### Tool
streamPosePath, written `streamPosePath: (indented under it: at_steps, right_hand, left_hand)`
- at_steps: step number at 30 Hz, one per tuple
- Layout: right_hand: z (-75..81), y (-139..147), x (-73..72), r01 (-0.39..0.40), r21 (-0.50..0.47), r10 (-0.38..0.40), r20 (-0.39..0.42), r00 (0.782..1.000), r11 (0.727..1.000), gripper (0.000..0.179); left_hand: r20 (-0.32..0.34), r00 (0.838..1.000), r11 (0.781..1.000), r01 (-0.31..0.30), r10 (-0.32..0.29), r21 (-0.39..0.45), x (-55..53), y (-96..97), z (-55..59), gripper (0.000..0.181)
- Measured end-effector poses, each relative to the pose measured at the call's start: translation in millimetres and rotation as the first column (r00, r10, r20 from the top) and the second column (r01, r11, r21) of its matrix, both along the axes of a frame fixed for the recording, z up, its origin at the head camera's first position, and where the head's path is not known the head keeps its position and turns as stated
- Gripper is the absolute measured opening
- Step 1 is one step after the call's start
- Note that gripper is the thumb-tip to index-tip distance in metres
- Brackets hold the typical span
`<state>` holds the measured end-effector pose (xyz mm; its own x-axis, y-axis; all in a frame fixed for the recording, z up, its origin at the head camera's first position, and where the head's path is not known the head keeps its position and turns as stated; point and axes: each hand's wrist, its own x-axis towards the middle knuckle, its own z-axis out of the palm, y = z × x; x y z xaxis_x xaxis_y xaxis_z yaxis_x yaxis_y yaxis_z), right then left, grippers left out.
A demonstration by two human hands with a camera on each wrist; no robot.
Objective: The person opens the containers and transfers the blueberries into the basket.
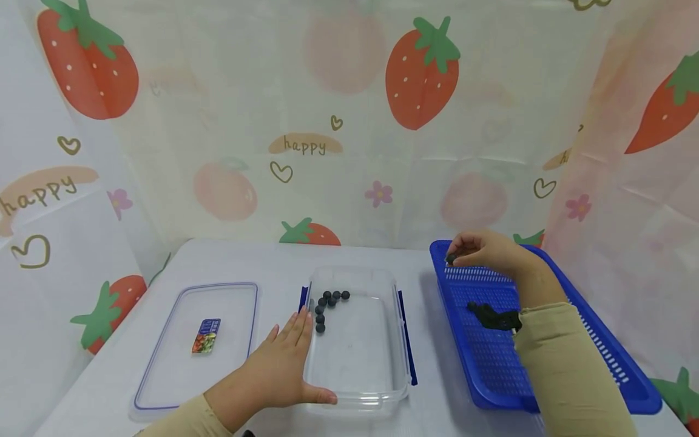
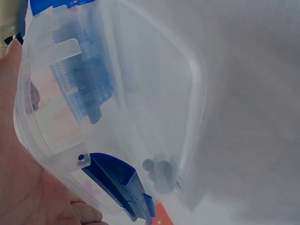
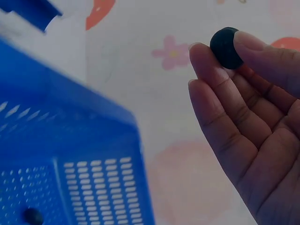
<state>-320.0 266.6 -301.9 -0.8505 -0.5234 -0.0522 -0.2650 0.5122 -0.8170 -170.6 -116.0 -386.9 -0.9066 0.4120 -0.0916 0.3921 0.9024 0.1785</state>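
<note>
My right hand point(image 1: 494, 252) is raised over the far left corner of the blue basket point(image 1: 464, 358). Between thumb and index finger it pinches a small dark ball point(image 3: 226, 48), clear of the basket's rim. Flat along the left wall of a clear plastic container point(image 1: 355, 364) lies my left hand point(image 1: 275, 370), fingers straight and thumb by the front corner. Several dark balls point(image 1: 320, 319) sit in a curved row inside, at the far left. In the basket rests a dark, crumpled-looking heap point(image 1: 494, 317), partly hidden by my right forearm.
To the left lies a clear lid point(image 1: 164, 379) with a blue rim and a small colourful label point(image 1: 206, 335). Blue latches point(image 1: 406, 337) hang out at the container's sides. Strawberry-print sheeting point(image 1: 349, 182) encloses the white table point(image 1: 426, 340).
</note>
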Motion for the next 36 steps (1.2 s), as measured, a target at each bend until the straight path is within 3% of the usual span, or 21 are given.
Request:
streamPosePath:
  at_steps: [6,19,28,36]
  right_hand:
    - [-20.4,19,-1.3,0.0,0.027,-0.001,0.025,1.0,1.0,0.022]
    - [-59.3,41,-7.1,0.043,0.105,-0.06,0.161,0.985,0.994,0.017]
    - [-72.7,47,-9.5,0.034,0.115,-0.065,0.273,0.96,0.993,0.013]
    - [-74.1,46,-7.3,0.058,0.112,-0.095,0.364,0.927,0.992,0.018]
  left_hand:
    - [-0.002,1.0,1.0,-0.001,0.001,-0.002,0.1,0.5,-0.5,0.132]
    - [0.022,1.0,1.0,-0.015,0.015,0.013,-1.2,-0.1,-1.7,0.129]
    - [0.025,1.0,1.0,-0.019,0.019,0.017,-0.6,0.6,0.8,0.129]
    - [0.024,1.0,1.0,-0.021,0.02,0.018,-1.8,0.4,-2.5,0.13]
